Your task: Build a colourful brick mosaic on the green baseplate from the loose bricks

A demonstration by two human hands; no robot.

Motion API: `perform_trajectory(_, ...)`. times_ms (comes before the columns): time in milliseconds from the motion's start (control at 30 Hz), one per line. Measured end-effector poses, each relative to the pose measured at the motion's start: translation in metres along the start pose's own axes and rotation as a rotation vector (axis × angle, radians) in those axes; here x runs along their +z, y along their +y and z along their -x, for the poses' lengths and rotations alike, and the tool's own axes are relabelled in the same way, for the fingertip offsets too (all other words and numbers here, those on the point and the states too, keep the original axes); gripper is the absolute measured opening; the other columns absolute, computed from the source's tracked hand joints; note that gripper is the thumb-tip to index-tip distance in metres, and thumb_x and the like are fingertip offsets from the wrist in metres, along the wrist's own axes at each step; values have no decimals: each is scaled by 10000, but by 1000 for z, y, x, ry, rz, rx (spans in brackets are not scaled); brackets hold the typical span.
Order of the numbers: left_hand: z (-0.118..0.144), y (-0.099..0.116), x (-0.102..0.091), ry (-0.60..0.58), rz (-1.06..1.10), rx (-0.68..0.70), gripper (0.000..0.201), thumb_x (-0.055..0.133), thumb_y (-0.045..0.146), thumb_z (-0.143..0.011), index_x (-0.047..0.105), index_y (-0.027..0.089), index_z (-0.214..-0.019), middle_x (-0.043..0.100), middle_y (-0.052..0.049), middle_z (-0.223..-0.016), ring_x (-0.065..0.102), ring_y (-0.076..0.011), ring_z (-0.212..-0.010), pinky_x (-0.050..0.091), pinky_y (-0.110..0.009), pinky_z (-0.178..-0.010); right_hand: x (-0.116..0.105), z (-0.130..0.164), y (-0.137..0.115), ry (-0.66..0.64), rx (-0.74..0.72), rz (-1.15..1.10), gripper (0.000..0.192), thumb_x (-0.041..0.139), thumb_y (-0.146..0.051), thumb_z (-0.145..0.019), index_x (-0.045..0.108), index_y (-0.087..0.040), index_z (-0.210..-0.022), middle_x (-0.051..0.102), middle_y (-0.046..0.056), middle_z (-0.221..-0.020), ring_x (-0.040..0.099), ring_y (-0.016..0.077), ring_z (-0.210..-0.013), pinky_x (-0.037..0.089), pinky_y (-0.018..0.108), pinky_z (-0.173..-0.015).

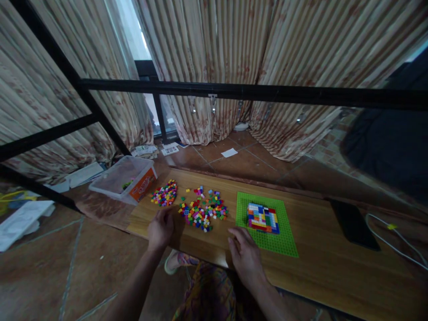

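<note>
My left hand [161, 227] is at the near edge of the wooden board, fingers curled together; whatever they may hold is hidden. Just beyond it lies a loose pile of small coloured toy bricks [200, 216], with a smaller brick pile [165, 194] to the left. My right hand [246, 256] hovers or rests by the near left edge of a green baseplate [284, 240]; its thumb and fingers are apart, and I see nothing between them. On the baseplate sits a low block of joined bricks [262, 218] in many colours, roughly rectangular.
A clear plastic box [122, 178] with an orange label stands at the board's left end. A black flat device [354, 224] and a white cable [389, 243] lie on the right. A black metal bar [234, 89] crosses before the curtains [214, 44]. Papers [229, 153] lie on the tiled floor.
</note>
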State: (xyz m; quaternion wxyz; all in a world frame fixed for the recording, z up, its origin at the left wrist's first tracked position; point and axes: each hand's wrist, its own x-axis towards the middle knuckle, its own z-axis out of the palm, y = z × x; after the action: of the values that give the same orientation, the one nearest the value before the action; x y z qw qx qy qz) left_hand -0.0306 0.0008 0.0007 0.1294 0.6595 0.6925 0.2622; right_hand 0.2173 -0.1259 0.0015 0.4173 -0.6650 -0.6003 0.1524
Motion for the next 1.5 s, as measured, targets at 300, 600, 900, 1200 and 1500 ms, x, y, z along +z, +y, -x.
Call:
perform_trajectory(300, -15, 8, 12, -67, -244, 2, 275, 375, 316, -924, 602, 223, -1047, 654, -66, -1059, 627, -191, -875, 398, -252, -631, 32, -52, 0, -58, -51, 116, 250, 448, -187, -864, 648, -227, -1008, 632, 58, -960, 599, 211, -918, 478, 343, -830)
perform_trajectory(600, -15, 10, 14, -68, -253, -26, 260, 373, 309, -922, 595, 224, -1029, 650, -55, -1029, 621, -185, -870, 374, -251, -611, 41, -40, 1, -77, -12, 123, 245, 445, -192, -873, 644, -211, -1013, 629, 54, -952, 590, 199, -916, 457, 326, -830)
perform_trajectory(900, -15, 10, 13, -51, -241, -35, 254, 390, 333, -914, 594, 235, -1026, 658, -46, -1035, 631, -188, -868, 355, -262, -588, 50, -25, -18, -149, -28, 55, 171, 539, -259, -868, 638, -223, -1003, 616, 42, -941, 572, 193, -919, 450, 315, -822)
perform_trajectory(1200, -15, 10, 12, -58, -241, -41, 263, 394, 323, -913, 604, 227, -1039, 663, -57, -1046, 633, -191, -885, 378, -257, -621, 67, -36, -30, -178, -76, 132, 88, 565, -229, -855, 653, -232, -855, 613, 44, -890, 548, 210, -908, 426, 333, -825)
perform_trajectory(1500, -17, 9, 13, -50, -264, -53, 293, 378, 354, -905, 607, 238, -1047, 676, -63, -1050, 640, -212, -866, 367, -266, -590, 35, -28, -30, -17, 200, -430, 172, 543, -346, -865, 637, -208, -908, 678, 23, -829, 626, 161, -771, 486, 257, -682)
